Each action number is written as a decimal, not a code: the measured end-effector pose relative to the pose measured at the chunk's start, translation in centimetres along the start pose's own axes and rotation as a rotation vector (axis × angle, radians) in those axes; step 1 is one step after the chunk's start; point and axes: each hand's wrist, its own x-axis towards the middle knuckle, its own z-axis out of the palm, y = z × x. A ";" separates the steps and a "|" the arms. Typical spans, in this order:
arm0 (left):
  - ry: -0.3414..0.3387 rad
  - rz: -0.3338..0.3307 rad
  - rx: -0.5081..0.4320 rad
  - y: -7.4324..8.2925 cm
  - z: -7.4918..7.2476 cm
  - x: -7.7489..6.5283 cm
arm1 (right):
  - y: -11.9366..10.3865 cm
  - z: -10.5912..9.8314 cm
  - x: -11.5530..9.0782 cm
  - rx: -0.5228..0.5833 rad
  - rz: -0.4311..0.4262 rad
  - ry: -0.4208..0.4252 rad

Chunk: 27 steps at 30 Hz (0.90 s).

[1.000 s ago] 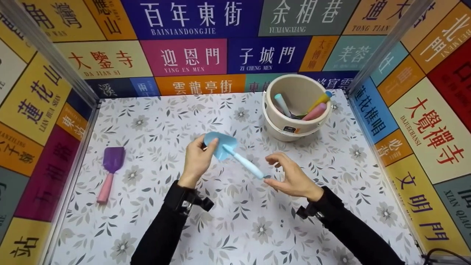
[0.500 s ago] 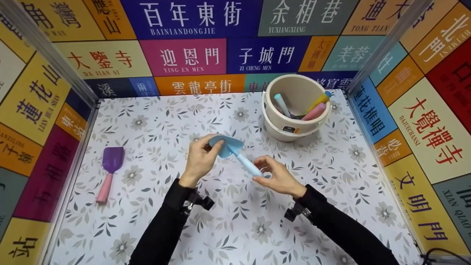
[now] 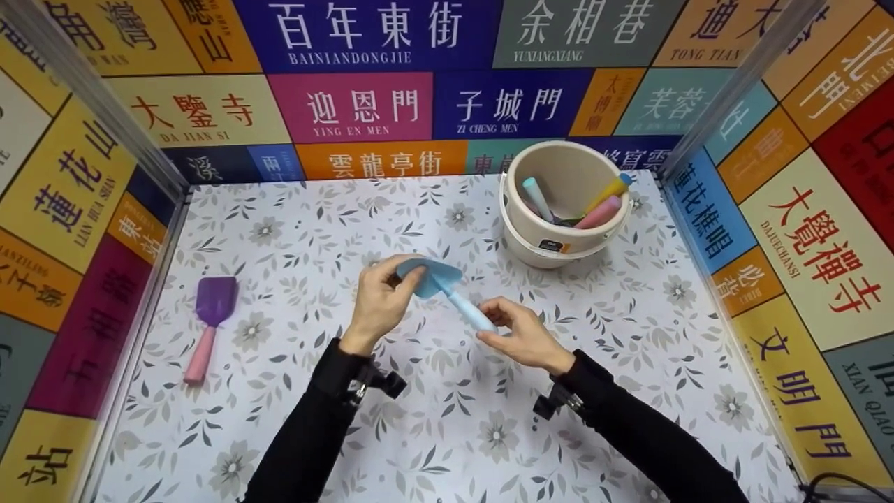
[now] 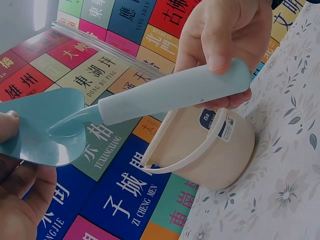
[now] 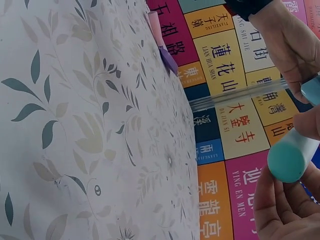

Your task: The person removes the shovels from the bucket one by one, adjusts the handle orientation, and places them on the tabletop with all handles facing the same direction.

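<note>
A light blue hand trowel [image 3: 464, 308] is held off the table between both hands. My left hand [image 3: 380, 300] pinches its blade [image 4: 60, 125], thumb on the inner face. The end of the pale handle [image 4: 165, 97] is pinched by my right hand [image 3: 525, 334], thumb on one side and fingers on the other. From the right wrist, the handle's round turquoise end [image 5: 287, 162] faces the camera. On the table at the left lies a trowel with a purple blade and pink handle [image 3: 202, 355], apart from both hands.
Behind the right hand stands a cream bucket [image 3: 552, 244] with its bail handle down. Several tool handles stick up inside, among them a pink handle [image 3: 598, 212]. Printed panels [image 3: 363, 105] wall in the back and sides of the flower-patterned table [image 3: 314, 216].
The right hand has come left and taken hold of the trowel's handle. The trowel has shifted slightly right and its blade has turned; the left hand still pinches it.
</note>
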 end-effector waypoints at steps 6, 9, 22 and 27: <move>-0.006 -0.038 -0.022 0.2 0.0 -0.1 | 0.0 0.1 -0.1 -0.019 -0.019 0.016; -0.003 -0.051 -0.024 0.3 -0.1 -0.1 | -0.1 0.0 -0.1 -0.031 -0.048 0.023; 0.002 -0.149 -0.091 2.2 0.1 0.5 | -1.1 -0.5 0.4 -0.101 -0.198 0.181; 0.168 -0.199 -0.212 2.0 1.1 -0.2 | -1.4 -0.5 1.0 -0.136 -0.260 0.287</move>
